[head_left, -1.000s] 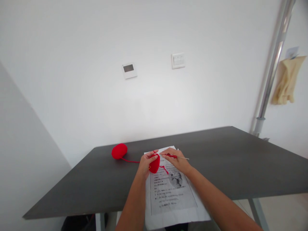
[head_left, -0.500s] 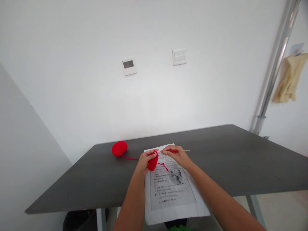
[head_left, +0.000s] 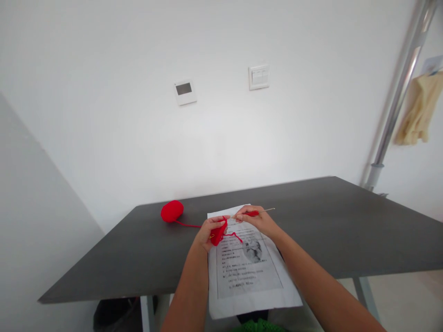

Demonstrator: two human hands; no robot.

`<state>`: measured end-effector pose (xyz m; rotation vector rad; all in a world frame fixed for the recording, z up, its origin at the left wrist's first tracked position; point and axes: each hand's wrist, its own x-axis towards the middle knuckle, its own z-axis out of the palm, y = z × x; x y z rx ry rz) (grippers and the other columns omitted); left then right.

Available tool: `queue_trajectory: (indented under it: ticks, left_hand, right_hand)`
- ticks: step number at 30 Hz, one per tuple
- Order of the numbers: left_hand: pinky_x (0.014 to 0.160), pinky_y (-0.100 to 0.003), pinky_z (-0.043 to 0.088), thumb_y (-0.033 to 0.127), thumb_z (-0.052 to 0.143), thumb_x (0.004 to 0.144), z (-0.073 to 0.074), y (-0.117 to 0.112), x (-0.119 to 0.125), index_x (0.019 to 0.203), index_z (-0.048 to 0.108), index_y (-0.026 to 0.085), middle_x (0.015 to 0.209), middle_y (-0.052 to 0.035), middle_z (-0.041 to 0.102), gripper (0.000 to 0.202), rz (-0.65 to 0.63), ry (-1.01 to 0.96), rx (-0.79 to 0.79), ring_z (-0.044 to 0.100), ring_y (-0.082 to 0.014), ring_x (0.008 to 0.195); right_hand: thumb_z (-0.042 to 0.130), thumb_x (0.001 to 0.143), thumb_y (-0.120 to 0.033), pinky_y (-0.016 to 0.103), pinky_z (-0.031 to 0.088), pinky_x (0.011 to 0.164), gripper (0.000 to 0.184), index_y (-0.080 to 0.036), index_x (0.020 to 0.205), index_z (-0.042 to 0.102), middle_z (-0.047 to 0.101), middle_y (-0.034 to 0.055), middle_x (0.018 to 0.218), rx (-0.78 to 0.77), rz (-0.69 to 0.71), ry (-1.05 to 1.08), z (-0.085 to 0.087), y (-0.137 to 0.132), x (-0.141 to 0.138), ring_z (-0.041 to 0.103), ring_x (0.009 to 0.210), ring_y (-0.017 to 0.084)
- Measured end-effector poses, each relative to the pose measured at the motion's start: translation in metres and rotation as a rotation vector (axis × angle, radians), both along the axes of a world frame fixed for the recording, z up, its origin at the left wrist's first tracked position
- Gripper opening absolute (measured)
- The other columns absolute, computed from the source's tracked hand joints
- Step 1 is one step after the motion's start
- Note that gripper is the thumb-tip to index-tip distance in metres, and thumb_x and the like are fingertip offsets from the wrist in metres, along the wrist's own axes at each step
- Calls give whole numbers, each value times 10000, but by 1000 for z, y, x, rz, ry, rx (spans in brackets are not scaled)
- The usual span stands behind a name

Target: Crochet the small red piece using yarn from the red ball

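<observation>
My left hand pinches a small piece of red crochet work by its upper edge. A yellowish stitch marker shows near its left side, and a loose tail of red yarn trails right over the paper. In my right hand is a crochet hook with a red grip, held like a pen; one metal end sticks out to the right, the other points at the work's top edge. Whether the tip sits in a stitch is too small to tell. Yarn runs left to a red yarn ball.
A printed sheet with text and a picture lies under my hands, overhanging the front edge of the dark table. Behind rises a white wall with a switch and a panel. Pale gloves hang right; a black bin stands below left.
My right hand has turned slightly, so the hook's right end points a little higher. The crochet work has tilted in my left hand, and the view has shifted slightly.
</observation>
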<state>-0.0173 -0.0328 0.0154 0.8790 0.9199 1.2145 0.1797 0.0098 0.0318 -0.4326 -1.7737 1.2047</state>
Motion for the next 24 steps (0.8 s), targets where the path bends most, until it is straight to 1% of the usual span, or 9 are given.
queue_trajectory:
  ticks: [7,14,20,24]
  left_hand:
    - [489,-203,356,197,752,528,2,-3,1,831,695,89,550,-44,609,327,-29,-1,-1,509,-87,466]
    - [475,-205,332,210,738,534,5,-6,2,809,687,93,499,-25,568,303,-87,-50,7,474,-83,454]
    - [474,-205,325,207,752,535,1,-2,0,858,677,77,535,-42,592,357,-88,18,-3,491,-89,457]
    - [486,-201,332,195,750,542,-2,0,-2,870,677,75,539,-46,602,357,-98,11,-6,501,-89,458]
  right_hand:
    - [658,739,-362,289,503,669,219,-146,752,688,665,45,719,-87,77,81,5,-4,1,611,661,144]
    - [671,727,-356,281,503,659,212,-146,748,695,670,46,708,-102,82,75,9,-6,1,614,661,145]
    - [682,713,-360,276,508,652,216,-144,721,688,675,47,710,-120,72,112,6,-5,-1,611,641,138]
    - [681,717,-350,275,511,650,200,-150,713,683,680,46,715,-131,75,126,4,-3,-1,612,637,137]
